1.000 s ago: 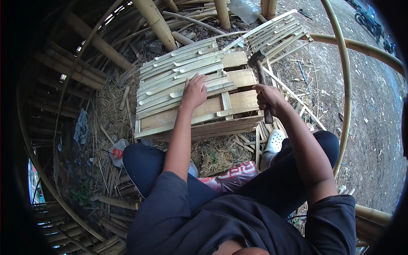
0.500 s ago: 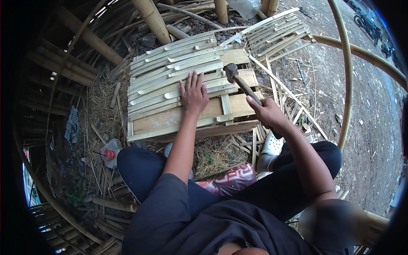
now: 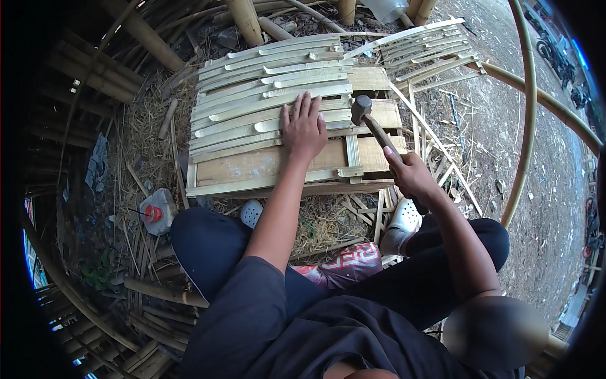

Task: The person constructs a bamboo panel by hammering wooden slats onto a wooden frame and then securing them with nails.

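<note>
Several pale bamboo slats (image 3: 243, 104) lie in rows across a low wooden crate or bench (image 3: 252, 165) in front of me. My left hand (image 3: 305, 131) rests flat on the slats, fingers spread. My right hand (image 3: 413, 179) is wrapped round the wooden handle of a hammer (image 3: 379, 131). The hammer's metal head is above the right end of the slats, near a crosswise strip (image 3: 353, 151); whether it touches the wood I cannot tell. Some slat ends curl upward.
A second slatted bamboo panel (image 3: 429, 49) lies at the far right. Bamboo poles (image 3: 244, 22) stand at the back. By my left knee is a container with a red top (image 3: 153, 213). Cut strips and straw (image 3: 315, 224) litter the ground. A printed bag (image 3: 350, 265) lies between my legs.
The whole view has shifted slightly, with the crate appearing a little further right. My left hand stays on the slats. The hammer keeps nearly the same place above their right end.
</note>
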The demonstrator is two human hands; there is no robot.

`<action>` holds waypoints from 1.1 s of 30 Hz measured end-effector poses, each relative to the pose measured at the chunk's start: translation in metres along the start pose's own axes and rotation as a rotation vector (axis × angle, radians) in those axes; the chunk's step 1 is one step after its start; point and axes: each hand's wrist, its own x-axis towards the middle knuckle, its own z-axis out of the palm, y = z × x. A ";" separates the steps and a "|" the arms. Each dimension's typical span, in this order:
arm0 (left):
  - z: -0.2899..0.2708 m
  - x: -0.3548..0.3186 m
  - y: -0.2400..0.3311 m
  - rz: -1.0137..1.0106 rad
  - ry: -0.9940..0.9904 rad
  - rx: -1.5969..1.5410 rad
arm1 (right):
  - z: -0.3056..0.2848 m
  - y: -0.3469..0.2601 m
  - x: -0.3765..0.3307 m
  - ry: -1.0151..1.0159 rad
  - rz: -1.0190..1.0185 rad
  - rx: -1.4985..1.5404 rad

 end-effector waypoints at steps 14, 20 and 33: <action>-0.001 0.001 0.000 -0.009 -0.022 0.004 | 0.008 0.009 0.011 -0.047 0.025 -0.106; -0.001 0.000 -0.001 -0.011 -0.011 -0.001 | 0.013 0.006 0.004 -0.085 -0.001 -0.031; 0.000 0.000 -0.002 0.005 0.041 -0.054 | 0.001 0.023 0.007 -0.110 -0.200 -0.064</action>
